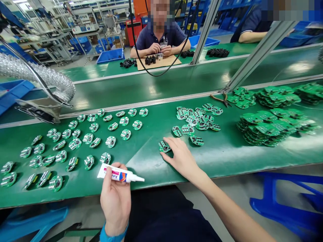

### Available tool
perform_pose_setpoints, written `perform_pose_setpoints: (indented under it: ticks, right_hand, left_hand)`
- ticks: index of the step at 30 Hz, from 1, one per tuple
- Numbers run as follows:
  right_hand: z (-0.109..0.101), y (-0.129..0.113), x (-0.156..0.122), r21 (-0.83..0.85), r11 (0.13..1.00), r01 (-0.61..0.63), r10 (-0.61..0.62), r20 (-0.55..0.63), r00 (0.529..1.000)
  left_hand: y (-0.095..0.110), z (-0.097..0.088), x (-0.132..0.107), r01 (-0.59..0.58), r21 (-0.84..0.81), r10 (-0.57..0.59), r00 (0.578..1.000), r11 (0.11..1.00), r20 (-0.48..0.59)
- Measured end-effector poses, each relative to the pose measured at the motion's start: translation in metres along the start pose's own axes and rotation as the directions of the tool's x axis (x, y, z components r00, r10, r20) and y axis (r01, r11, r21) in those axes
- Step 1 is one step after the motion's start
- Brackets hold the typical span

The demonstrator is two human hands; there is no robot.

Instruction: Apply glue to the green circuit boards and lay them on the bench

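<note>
My left hand (115, 198) holds a white glue tube (119, 174) with a red and blue label, its nozzle pointing right. Beside that hand lie rows of small round green circuit boards (88, 141) on the green bench top (146, 168), each with a white part on it. My right hand (180, 158) lies flat on the bench, its fingers apart. Its index fingertip touches a single green circuit board (164, 146). Just beyond that hand is a loose cluster of boards (196, 119), and taller stacked piles (267, 127) lie to the right.
Red-handled pliers (220, 99) lie at the bench's far edge. A silver flexible duct (37, 79) hangs at the left. Beyond an aluminium rail, a co-worker (158, 40) handles small black parts at another bench. Blue stools (282, 201) stand on the floor at lower right.
</note>
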State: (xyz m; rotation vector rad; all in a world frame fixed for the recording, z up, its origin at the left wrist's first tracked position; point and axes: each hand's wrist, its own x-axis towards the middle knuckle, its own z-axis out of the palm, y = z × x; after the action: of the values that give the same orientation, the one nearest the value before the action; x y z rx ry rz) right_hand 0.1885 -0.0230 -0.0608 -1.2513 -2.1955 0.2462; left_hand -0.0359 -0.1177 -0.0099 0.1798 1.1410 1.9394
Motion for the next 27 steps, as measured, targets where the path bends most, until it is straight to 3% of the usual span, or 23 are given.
perform_pose_setpoints:
  ticks: [2, 5, 8, 12, 18, 22, 27]
  right_hand:
    - [-0.001, -0.001, 0.0, 0.077, 0.996, 0.043, -0.047, 0.047, 0.998]
    - [-0.002, 0.001, -0.001, 0.049, 0.999, -0.011, 0.01, 0.021, 1.0]
    - [-0.003, 0.003, 0.0, 0.023, 0.999, -0.028, 0.027, 0.03, 0.999]
    - [-0.005, -0.003, 0.002, 0.036, 0.997, 0.071, -0.072, 0.012, 0.997]
    - [-0.018, -0.034, 0.003, 0.064, 0.97, 0.233, -0.232, -0.034, 0.972]
    - [-0.027, -0.05, 0.006, 0.032, 0.952, 0.303, -0.302, -0.034, 0.953]
    - [-0.034, -0.062, 0.009, -0.018, 0.931, 0.365, -0.366, -0.025, 0.93]
  left_hand:
    - [0.001, 0.0, 0.0, 0.048, -0.009, -0.049, 0.998, 0.999, -0.042]
    - [0.002, 0.002, 0.0, 0.047, -0.002, -0.047, 0.996, 0.999, -0.074]
    - [0.002, 0.006, 0.001, -0.01, 0.022, 0.011, 0.999, 1.0, -0.052]
    - [-0.003, 0.013, 0.007, -0.152, 0.114, 0.148, 0.988, 0.982, 0.042]
    - [-0.013, 0.02, 0.012, -0.477, 0.33, 0.461, 0.878, 0.815, 0.132]
    - [-0.018, 0.018, 0.007, -0.561, 0.41, 0.521, 0.826, 0.719, 0.215]
    - [-0.019, 0.013, 0.001, -0.63, 0.39, 0.541, 0.777, 0.672, 0.324]
